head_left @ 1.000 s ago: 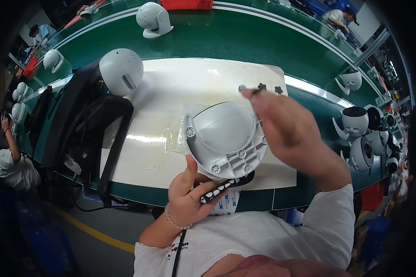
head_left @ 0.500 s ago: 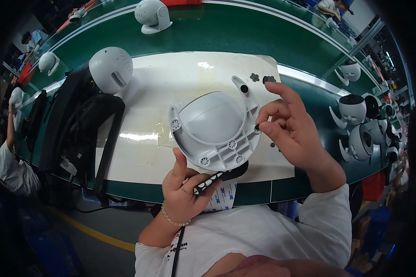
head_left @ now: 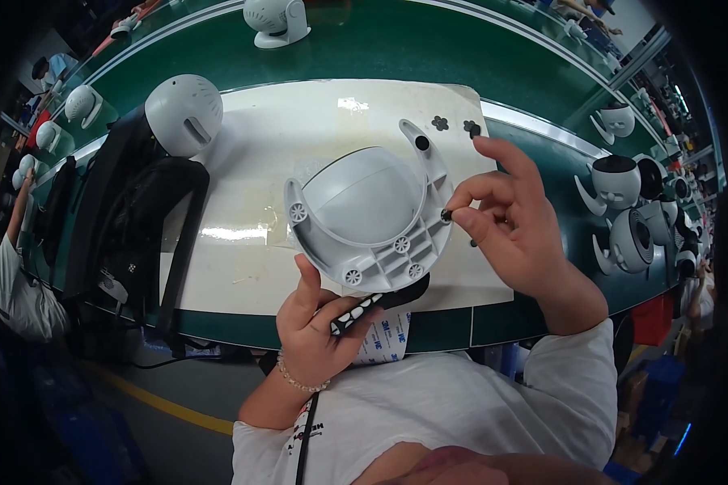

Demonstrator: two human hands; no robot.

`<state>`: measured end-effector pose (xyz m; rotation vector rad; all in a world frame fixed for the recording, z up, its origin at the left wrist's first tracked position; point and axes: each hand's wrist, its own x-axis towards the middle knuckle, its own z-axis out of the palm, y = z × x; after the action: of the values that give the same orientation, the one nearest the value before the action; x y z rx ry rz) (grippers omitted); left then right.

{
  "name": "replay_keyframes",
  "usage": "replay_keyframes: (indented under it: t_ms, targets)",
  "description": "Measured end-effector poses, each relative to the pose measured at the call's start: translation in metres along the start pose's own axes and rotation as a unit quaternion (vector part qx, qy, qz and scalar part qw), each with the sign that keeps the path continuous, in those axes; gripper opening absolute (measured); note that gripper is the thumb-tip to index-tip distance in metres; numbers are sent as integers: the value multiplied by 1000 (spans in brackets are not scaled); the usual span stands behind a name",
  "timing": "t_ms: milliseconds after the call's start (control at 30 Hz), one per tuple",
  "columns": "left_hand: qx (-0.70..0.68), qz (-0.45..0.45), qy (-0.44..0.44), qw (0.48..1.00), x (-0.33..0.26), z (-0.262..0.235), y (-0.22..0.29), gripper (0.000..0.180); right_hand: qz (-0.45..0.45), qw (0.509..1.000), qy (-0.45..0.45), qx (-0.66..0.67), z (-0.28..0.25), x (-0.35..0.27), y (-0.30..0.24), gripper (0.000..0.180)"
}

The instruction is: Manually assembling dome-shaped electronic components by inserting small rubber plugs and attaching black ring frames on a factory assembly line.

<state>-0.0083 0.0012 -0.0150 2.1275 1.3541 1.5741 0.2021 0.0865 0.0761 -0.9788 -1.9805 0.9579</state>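
Note:
A glossy light-grey plastic housing point(head_left: 364, 194) with a domed middle and a ribbed, curved rim lies underside up before me. On its upper right prong sits a round black pad point(head_left: 421, 143); several wheel-shaped sockets along the rim show no pad. My right hand point(head_left: 514, 230) pinches a small black pad point(head_left: 446, 215) between thumb and forefinger at the rim's right side. My left hand point(head_left: 311, 327), below the housing, is closed around a black strip with white patches point(head_left: 356, 315), its thumb up near the rim. Whether the thumb touches the housing I cannot tell.
Flower-shaped black pieces point(head_left: 439, 123) lie on the white work board point(head_left: 251, 137). A black bag point(head_left: 129, 202) and a white round device point(head_left: 184, 115) stand at left. Several similar devices point(head_left: 615, 182) crowd the right. Another device point(head_left: 275, 23) sits on the green belt point(head_left: 364, 48).
The whole view has shifted slightly, with the housing and both hands a little higher and further left. My right hand keeps its pinch at the rim. Devices on the belt have moved rightward.

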Motion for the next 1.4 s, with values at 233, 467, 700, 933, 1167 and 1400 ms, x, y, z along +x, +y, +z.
replay_keyframes:
  t_ms: [233,467,700,933,1167,1400]
  targets:
    - [15,9,-1,1000,5,1,3,19,-236,950,69,-193,5,-10,18,52]
    - [15,-10,-2,1000,6,2,7,18,-270,917,53,-291,3,-20,12,52]
    - [26,-10,6,1000,7,2,8,21,-222,917,31,-331,-1,-16,-1,34]
    - [21,-22,10,999,3,3,8,23,-172,972,-36,-155,12,3,-1,11]
    - [9,-19,17,1000,2,6,4,23,-101,982,-95,-132,21,6,-3,7]
    - [25,-22,5,999,3,3,3,23,-221,925,9,-310,31,-4,2,13]
